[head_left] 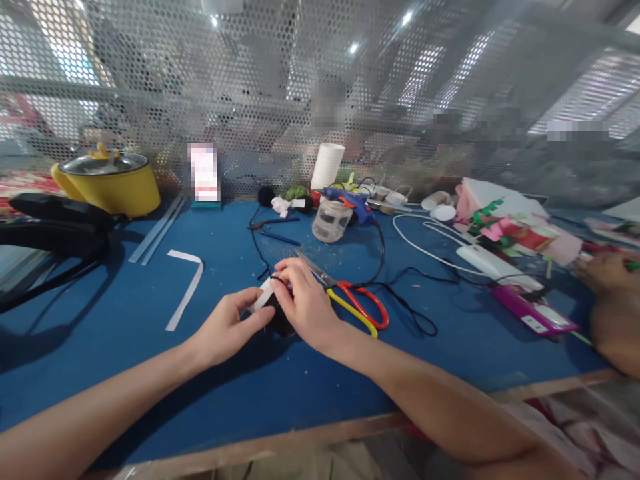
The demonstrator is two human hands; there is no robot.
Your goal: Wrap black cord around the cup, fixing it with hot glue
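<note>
Small black rounded object resting on blue surface, near centre, between both hands. Short white paper strip laid across it, long axis slanting from near left to far right. Left hand fingers closed on near-left end; right hand fingers pinching far end. Red-and-yellow-handled scissors just right.

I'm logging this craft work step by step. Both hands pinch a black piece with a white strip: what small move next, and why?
Probably press the white strip flat onto the black piece with the right hand while the left hand steadies it: the strip's end juts free at the fingertips, and the scissors lie unused beside them.
</note>
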